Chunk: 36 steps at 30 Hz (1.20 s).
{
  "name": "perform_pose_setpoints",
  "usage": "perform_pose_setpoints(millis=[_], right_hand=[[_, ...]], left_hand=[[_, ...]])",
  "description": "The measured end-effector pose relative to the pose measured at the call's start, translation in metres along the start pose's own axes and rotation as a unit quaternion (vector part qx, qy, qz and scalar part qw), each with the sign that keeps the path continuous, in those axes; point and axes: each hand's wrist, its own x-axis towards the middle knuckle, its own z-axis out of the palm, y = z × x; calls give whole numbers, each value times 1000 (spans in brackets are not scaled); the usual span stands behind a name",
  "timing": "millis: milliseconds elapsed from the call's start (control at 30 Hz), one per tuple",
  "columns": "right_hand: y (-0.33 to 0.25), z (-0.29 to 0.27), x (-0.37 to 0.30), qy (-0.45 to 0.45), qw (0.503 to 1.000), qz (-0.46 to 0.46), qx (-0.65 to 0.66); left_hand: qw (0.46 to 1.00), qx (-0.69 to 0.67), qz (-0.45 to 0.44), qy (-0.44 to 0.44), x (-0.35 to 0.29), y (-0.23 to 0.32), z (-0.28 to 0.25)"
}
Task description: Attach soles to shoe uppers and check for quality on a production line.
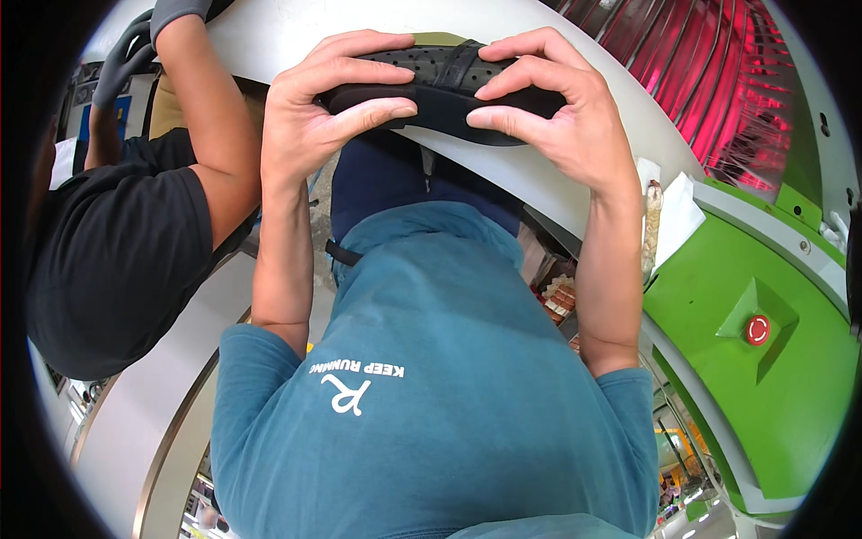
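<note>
A black shoe (pixel 437 106) with a perforated upper and a strap across it is held up over the white table's near edge. Its smooth dark side is turned toward me. My left hand (pixel 310 99) grips the left end, fingers over the top and thumb along the lower side. At the other end my right hand (pixel 575 103) holds it the same way, its thumb pressed to the near side. Behind the shoe shows a strip of olive-yellow material (pixel 440 39); I cannot tell whether it is part of the shoe.
The white table (pixel 278 31) runs across the top. At right stands a green machine (pixel 718 296) with a red push button (pixel 758 330) and a wire guard (pixel 691 81) over a red-lit opening. White paper (pixel 675 220) lies beside it. Close on my left is a co-worker's black sleeve (pixel 117 251) and grey glove (pixel 126 67).
</note>
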Motion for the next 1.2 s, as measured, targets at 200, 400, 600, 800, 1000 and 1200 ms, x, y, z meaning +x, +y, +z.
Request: perform_pose_setpoints(millis=[200, 400, 600, 800, 1000, 1200], right_hand=[[-11, 0, 9, -39, 999, -16, -27], [-5, -3, 10, -55, 998, -17, -21], [-1, -3, 9, -35, 999, 4, -28], [-2, -4, 14, -29, 998, 48, -13], [-4, -5, 20, -11, 995, 99, -7], [-3, -3, 18, -1, 993, 121, 0]], left_hand=[[1000, -20, 16, -11, -1, -1, 0], [1000, -2, -5, 4, -3, 7, 5], [1000, -9, -20, 6, 0, 10, 5], [997, -51, -51, 3, -1, 11, 6], [987, -128, -86, 38, -2, 11, 13], [986, -136, -95, 31, -3, 5, 5]])
